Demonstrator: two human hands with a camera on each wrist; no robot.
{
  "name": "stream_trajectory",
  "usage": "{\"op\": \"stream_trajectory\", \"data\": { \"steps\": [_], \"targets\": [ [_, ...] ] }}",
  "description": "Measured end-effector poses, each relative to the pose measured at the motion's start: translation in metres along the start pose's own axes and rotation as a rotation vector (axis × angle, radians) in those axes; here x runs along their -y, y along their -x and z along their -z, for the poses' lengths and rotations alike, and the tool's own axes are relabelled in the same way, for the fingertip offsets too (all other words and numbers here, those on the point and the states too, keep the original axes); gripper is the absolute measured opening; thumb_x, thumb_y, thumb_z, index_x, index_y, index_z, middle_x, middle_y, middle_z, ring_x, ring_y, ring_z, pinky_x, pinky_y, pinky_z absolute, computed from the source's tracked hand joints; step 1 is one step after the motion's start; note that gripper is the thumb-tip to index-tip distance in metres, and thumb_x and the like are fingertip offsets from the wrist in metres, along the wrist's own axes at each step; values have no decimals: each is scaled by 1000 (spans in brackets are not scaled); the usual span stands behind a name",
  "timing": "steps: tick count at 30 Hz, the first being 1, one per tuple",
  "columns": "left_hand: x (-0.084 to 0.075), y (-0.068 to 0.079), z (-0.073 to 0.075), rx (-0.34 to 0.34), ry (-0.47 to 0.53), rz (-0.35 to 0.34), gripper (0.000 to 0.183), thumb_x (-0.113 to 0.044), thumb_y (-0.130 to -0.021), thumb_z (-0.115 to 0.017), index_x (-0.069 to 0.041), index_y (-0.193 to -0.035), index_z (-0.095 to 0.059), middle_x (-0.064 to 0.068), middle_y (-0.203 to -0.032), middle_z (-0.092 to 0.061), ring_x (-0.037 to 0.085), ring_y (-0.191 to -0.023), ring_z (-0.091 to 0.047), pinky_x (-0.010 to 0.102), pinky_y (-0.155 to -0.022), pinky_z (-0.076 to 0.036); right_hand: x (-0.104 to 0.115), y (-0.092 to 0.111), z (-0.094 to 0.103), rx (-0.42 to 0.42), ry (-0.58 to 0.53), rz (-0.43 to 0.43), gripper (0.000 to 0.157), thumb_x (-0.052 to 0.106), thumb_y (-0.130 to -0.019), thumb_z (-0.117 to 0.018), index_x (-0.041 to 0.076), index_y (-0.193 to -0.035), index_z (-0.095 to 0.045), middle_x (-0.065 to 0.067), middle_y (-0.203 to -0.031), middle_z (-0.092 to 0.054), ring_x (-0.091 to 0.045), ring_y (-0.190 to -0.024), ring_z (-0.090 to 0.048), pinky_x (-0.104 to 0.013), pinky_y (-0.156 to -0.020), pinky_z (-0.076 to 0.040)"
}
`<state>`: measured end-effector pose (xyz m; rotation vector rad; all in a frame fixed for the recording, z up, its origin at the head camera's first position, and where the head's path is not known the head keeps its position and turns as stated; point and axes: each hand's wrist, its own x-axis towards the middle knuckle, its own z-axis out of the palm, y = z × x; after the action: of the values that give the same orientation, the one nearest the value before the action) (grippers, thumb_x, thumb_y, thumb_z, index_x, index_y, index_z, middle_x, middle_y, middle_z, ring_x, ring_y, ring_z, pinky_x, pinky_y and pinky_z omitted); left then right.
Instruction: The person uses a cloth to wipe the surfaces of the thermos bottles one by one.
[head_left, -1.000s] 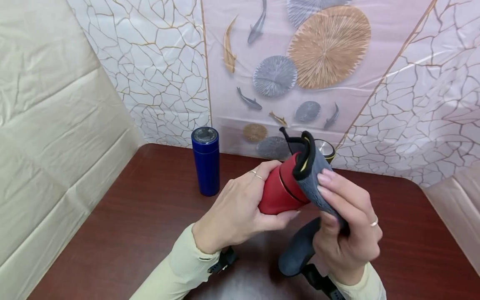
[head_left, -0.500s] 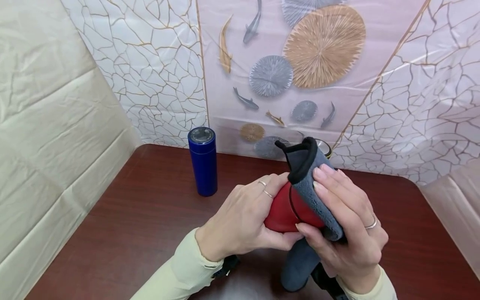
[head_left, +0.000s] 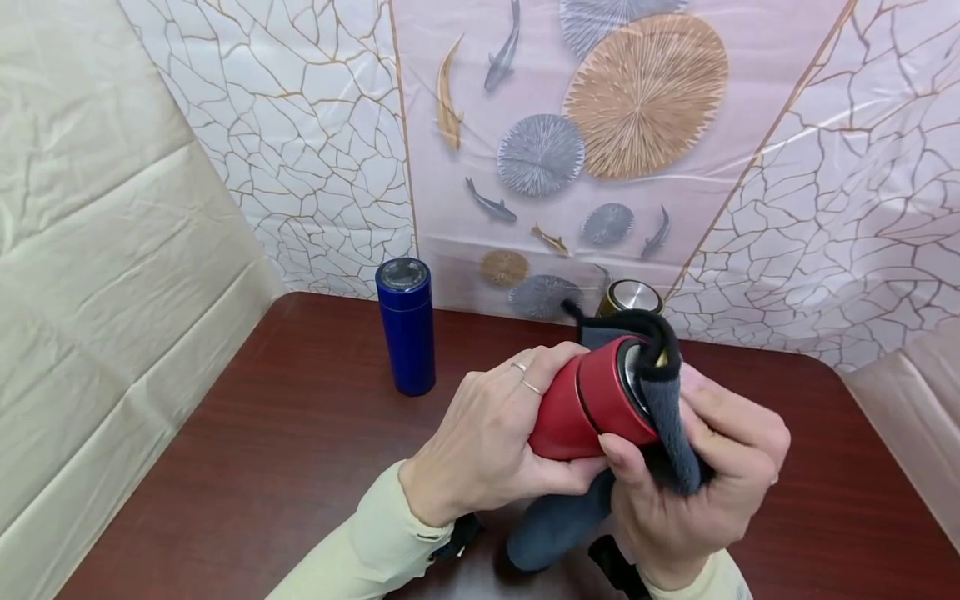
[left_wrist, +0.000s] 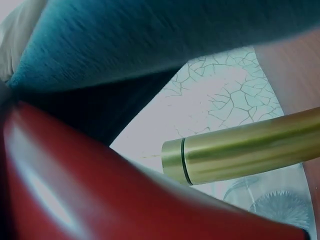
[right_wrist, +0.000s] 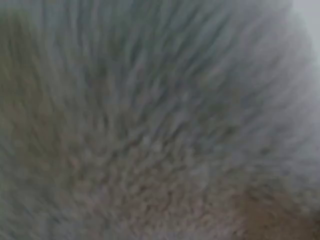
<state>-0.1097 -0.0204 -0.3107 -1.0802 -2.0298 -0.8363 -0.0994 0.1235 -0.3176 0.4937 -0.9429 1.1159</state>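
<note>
In the head view my left hand grips a red thermos bottle around its body, tilted with the lid end to the right. My right hand pinches a grey plush cloth with black edging at that lid end. Its thumb touches the bottle's side just past the lid seam. Part of the silvery lid top shows beside the folded cloth, and the cloth's other end hangs down below the hands. Across the left wrist view run the red bottle and the cloth close up; blurred grey cloth fills the right wrist view.
A blue bottle stands upright on the dark red-brown table at the left. Behind the cloth stands a gold bottle with a metal lid top, partly hidden in the head view. Patterned sheeting walls in the table's back.
The cloth has gone from lying over the lid's side to the lid's end, baring the lid side and part of its top. Bottle and hands sit slightly lower than a second ago.
</note>
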Motion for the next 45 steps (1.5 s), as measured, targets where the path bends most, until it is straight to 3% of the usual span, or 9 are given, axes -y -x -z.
{"op": "stream_trajectory", "data": {
  "steps": [3,6,13,18,22,26,33,39,45],
  "targets": [
    [0,0,-1,-1,11,-1,77,-43,-73,-85,-7,-133,-53,1,-113,-69,8,-93,-65,16,-71,-56,0,6,-7,-121,-7,140,58,28,-63,-99,-11,-77,-57,-23,-83,-60,-35,-81,-67,-36,-82,-62],
    [0,0,-2,7,35,-9,77,-42,-73,-85,-7,-133,-52,1,-115,-68,8,-96,-65,16,-75,-56,1,6,-6,-108,-30,203,50,22,-64,-98,-9,-75,-61,-21,-79,-64,-34,-78,-66,-37,-82,-62],
    [-1,-1,-2,12,50,-51,76,-42,-74,-84,-8,-134,-53,1,-117,-67,6,-98,-64,14,-81,-56,-4,-5,18,281,-46,191,41,24,-77,-90,-11,-87,-70,-27,-92,-73,-43,-93,-70,-47,-95,-58],
    [-1,-2,-1,-15,7,-83,76,-44,-75,-84,-7,-134,-54,1,-113,-68,7,-95,-63,14,-80,-56,-1,-15,17,410,8,125,54,35,-81,-86,-14,-96,-70,-33,-103,-71,-46,-102,-70,-49,-100,-56],
    [-2,-3,-1,-42,0,-86,77,-46,-74,-85,-7,-133,-53,0,-110,-68,7,-92,-63,15,-78,-56,3,-18,10,370,26,38,64,39,-79,-87,-18,-99,-69,-35,-106,-69,-44,-105,-69,-42,-100,-56],
    [-2,-3,-2,-54,23,-75,79,-44,-73,-86,-6,-133,-52,0,-113,-69,8,-94,-63,15,-80,-56,8,-12,2,206,21,4,64,38,-75,-91,-18,-93,-66,-33,-102,-68,-40,-102,-69,-40,-98,-58],
    [0,-1,-3,-26,23,-27,79,-43,-72,-87,-7,-134,-52,0,-113,-68,7,-95,-62,16,-78,-56,5,4,-5,-23,34,122,58,33,-68,-94,-14,-79,-61,-26,-86,-64,-40,-87,-68,-43,-88,-61],
    [1,2,-5,31,-4,-24,77,-46,-74,-85,-7,-133,-54,1,-119,-68,8,-102,-65,17,-85,-57,-6,4,8,97,-57,295,25,7,-76,-89,-9,-73,-70,-24,-78,-71,-42,-78,-71,-48,-81,-62],
    [3,1,-4,36,-47,-72,76,-48,-76,-84,-8,-134,-56,0,-114,-67,7,-97,-65,17,-81,-58,1,-9,7,328,-29,227,30,18,-85,-83,-11,-84,-75,-29,-87,-74,-45,-88,-73,-49,-91,-59]
  ]
}}
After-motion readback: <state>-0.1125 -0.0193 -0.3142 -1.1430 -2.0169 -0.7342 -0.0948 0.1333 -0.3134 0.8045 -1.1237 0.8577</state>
